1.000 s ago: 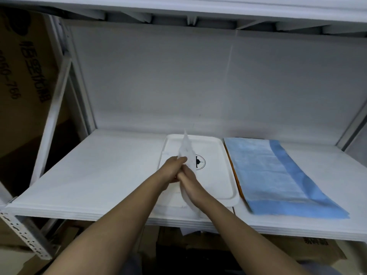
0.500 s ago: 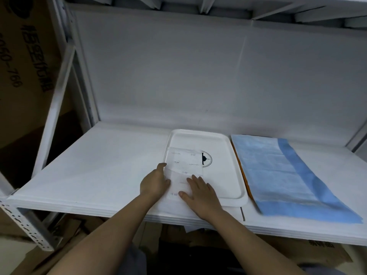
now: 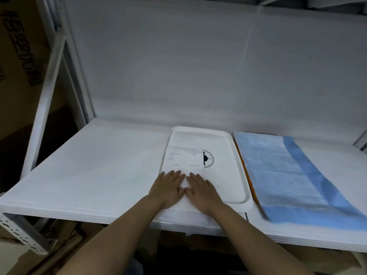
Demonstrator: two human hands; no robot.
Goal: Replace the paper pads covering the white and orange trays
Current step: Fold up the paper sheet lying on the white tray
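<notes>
we've got both hands flat on the folded white pad [image 3: 183, 165], which lies on the near left part of the white tray [image 3: 224, 155] on the shelf [image 3: 89, 175]: left hand [image 3: 168, 188] and right hand [image 3: 202, 189] side by side, fingers spread, pressing, pinching nothing. to do it well we'd say open the pad outward from the middle w/ light even pressure & square it to the rim so no corner overhangs. orange tray [image 3: 245, 171] shows only as a thin edge under the blue pad [image 3: 288, 175]; print on the white pad is too small to read, tray logo half covered.
</notes>
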